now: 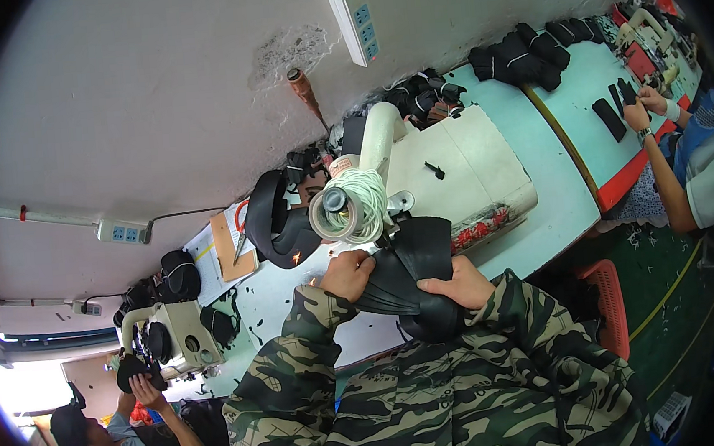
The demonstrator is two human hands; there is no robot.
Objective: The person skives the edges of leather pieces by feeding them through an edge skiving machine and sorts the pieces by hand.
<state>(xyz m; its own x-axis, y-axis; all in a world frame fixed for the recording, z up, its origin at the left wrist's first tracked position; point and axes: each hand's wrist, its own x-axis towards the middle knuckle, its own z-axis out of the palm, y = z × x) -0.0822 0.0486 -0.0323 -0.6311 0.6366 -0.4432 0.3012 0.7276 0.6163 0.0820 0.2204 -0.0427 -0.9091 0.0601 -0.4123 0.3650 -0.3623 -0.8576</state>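
Before me is a stack of smooth black flat pieces (399, 282), fanned out and overlapping like cut straps or panels. My left hand (349, 276) is curled closed at the left end of the stack. On the right side my right hand (460, 284) grips the same pieces with its thumb laid on top and the other fingers hidden beneath. The far edge of the stack lies by the needle end of a cream sewing machine (462, 173). A cone of pale green thread (365, 201) stands in front of the machine's arm and hides part of it.
Left of the thread sits a curved black piece (277, 221), near scissors (240, 247) and cardboard (226, 242). Black bundles (520, 57) line the table's back. A red basket (611, 304) stands lower right. Co-workers' hands (144, 391) are busy at left and right. A screwdriver (305, 93) leans against the wall.
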